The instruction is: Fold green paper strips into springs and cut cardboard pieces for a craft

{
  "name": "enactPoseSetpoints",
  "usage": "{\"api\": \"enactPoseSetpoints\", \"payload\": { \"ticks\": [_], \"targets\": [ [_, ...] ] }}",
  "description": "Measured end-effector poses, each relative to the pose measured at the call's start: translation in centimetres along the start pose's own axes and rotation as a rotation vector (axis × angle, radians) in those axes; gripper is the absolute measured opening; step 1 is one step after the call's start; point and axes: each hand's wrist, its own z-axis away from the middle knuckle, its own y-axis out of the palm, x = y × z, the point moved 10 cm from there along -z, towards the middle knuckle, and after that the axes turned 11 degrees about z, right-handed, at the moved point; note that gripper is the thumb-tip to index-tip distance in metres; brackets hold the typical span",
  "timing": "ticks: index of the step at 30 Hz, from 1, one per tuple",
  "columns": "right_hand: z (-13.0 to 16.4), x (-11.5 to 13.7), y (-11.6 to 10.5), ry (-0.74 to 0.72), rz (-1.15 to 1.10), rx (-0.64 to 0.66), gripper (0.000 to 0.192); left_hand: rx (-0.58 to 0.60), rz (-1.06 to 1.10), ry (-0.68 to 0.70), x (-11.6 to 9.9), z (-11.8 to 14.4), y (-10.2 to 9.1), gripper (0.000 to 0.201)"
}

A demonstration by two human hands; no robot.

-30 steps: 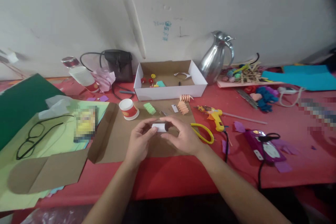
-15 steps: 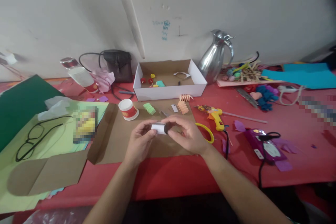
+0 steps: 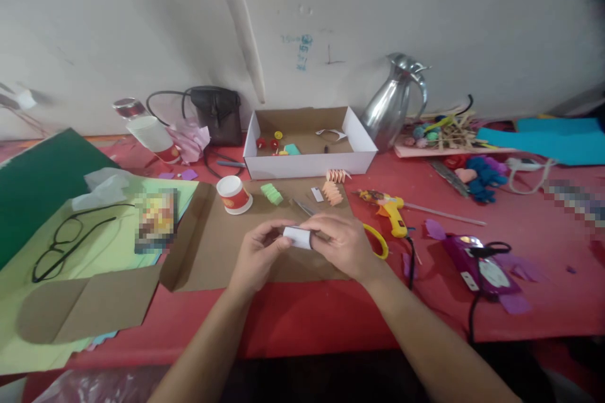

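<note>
A small white roll, seemingly of paper, (image 3: 297, 237) is held between both hands above the brown cardboard (image 3: 212, 252). My left hand (image 3: 259, 256) pinches its left end with thumb and fingers. At the other end, my right hand (image 3: 341, 244) has its fingers closed on the roll, hiding part of it. Just beyond the hands lie scissors (image 3: 302, 206), partly covered. A red and white paper cup (image 3: 235, 196), a green folded paper strip (image 3: 271, 193), an orange folded strip (image 3: 332, 193) and a small white piece (image 3: 317, 194) rest on the cardboard.
Right of my hands are a yellow tape ring (image 3: 378, 241) and a yellow glue gun (image 3: 393, 215) with its cord. A white box (image 3: 307, 165) and a metal jug (image 3: 391, 104) stand behind. Glasses (image 3: 59, 245) lie on green paper at left; a purple device (image 3: 482, 267) sits at right.
Both hands still hold the white roll, which has turned slightly; its dark right end opening is less visible. The right fingers have curled closer around it. The whole view has shifted slightly.
</note>
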Motion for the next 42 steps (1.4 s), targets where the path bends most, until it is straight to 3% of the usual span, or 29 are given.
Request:
{"api": "enactPoseSetpoints", "payload": {
  "ticks": [5,9,13,17,21,26,31,36,42],
  "targets": [
    [0.2,0.4,-0.5,-0.035,-0.019,-0.056,0.019,-0.026,0.103,-0.097,0.1,0.0,0.1,0.021],
    [0.2,0.3,-0.5,-0.023,-0.095,-0.048,0.021,-0.063,0.057,-0.088,-0.2,-0.2,-0.2,0.021],
    [0.2,0.3,-0.1,0.001,-0.186,-0.021,0.02,-0.103,-0.178,0.048,-1.8,0.0,-0.8,0.011],
    [0.5,0.5,-0.2,0.019,-0.208,-0.049,0.015,-0.057,-0.448,0.26,-4.4,0.9,0.1,0.011],
    [0.6,0.7,0.2,0.039,-0.218,-0.055,0.011,-0.049,-0.515,0.368,-5.4,1.7,0.8,0.018],
    [0.4,0.0,1.6,0.144,-0.281,0.056,0.021,-0.203,-0.14,0.166,-2.7,0.8,-1.5,0.015],
    [1.0,-1.3,2.5,0.278,-0.495,0.115,0.031,-0.246,0.146,0.039,-1.0,-0.2,-2.5,0.015],
    [1.1,-1.9,2.6,0.348,-0.623,0.085,0.023,-0.263,0.212,-0.029,0.0,-0.5,-2.9,0.018],
    [0.9,-2.5,2.6,0.423,-0.359,0.137,0.013,-0.233,0.057,-0.025,0.0,-0.4,-2.0,0.014]
  ]
}}
